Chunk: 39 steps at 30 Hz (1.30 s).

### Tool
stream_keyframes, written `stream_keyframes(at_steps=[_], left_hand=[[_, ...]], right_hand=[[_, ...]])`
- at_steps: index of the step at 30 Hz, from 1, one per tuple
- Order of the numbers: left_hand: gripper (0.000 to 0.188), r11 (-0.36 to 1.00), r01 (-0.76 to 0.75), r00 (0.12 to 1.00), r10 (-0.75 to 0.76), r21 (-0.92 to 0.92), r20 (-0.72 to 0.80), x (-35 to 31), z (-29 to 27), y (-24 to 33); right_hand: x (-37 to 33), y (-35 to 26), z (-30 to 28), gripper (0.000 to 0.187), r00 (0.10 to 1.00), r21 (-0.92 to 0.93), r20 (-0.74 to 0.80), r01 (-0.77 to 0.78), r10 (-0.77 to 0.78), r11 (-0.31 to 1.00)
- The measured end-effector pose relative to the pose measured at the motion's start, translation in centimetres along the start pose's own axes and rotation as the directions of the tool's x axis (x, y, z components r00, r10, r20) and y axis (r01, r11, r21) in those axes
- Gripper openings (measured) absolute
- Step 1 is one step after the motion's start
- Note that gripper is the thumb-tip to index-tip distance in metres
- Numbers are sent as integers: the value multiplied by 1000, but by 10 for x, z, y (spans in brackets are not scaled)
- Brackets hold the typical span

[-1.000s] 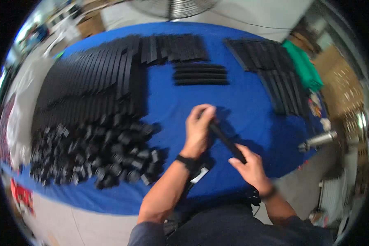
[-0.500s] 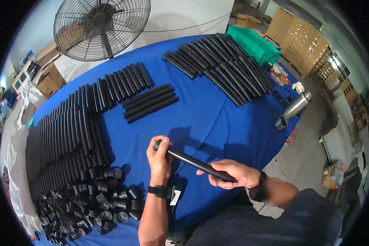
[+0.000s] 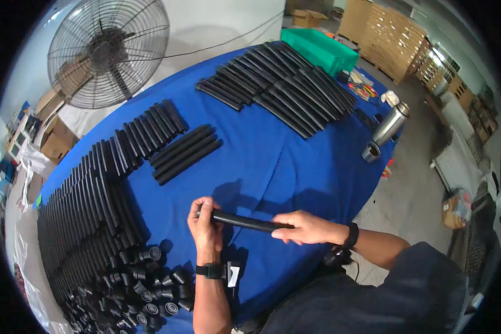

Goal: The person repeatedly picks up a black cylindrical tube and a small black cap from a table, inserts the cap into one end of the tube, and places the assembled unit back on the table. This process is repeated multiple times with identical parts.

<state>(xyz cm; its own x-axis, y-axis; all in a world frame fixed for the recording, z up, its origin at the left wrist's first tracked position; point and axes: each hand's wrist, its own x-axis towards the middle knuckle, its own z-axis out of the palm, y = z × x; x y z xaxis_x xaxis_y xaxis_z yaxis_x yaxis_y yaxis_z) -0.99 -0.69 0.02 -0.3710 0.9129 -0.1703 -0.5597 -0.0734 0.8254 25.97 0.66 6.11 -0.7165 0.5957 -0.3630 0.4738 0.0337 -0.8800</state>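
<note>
Between my two hands I hold a smooth black tube [image 3: 242, 221] above the blue cloth. My left hand [image 3: 205, 224] is closed around its left end, thumb on top. Over the right end my right hand [image 3: 303, 227] is closed, hiding the tip. Left of my left forearm lies a heap of black ribbed caps [image 3: 150, 308], some showing ringed round faces. Beyond my left hand, several thicker matte black sleeves [image 3: 186, 155] lie side by side.
Black tubes [image 3: 75, 222] are stacked in long rows at the left, and more tubes [image 3: 295, 94] lie at the far side. A green crate [image 3: 320, 51], a steel flask [image 3: 391, 123] and its cup [image 3: 371, 152] stand right of them. A large fan [image 3: 107, 50] is behind the blue-covered table [image 3: 256, 167].
My right hand has turned from supporting the tube with the palm beneath to gripping its end from above. The tube is more level now. The whole view has shifted a little.
</note>
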Motion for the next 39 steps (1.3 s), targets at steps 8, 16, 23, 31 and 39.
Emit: stream_keyframes(at_steps=[8,16,23,31,39], left_hand=[[15,991,-116,984,123,-61,130,0,-4,-7],[45,994,-99,975,107,-52,193,-12,8,1],[44,997,35,983,-47,74,176,-3,0,0],[34,989,43,978,-70,139,198,3,5,-4],[41,985,62,976,-94,163,197,4,3,-4]], right_hand=[[1,-11,-9,39,946,436,308,-233,99,869],[24,12,-36,26,829,-510,-299,280,-472,814],[49,33,-243,29,398,-653,-724,-128,-564,747],[80,109,-370,36,348,-538,-842,-491,-412,685],[103,120,-380,34,315,-578,-816,-460,-485,673]])
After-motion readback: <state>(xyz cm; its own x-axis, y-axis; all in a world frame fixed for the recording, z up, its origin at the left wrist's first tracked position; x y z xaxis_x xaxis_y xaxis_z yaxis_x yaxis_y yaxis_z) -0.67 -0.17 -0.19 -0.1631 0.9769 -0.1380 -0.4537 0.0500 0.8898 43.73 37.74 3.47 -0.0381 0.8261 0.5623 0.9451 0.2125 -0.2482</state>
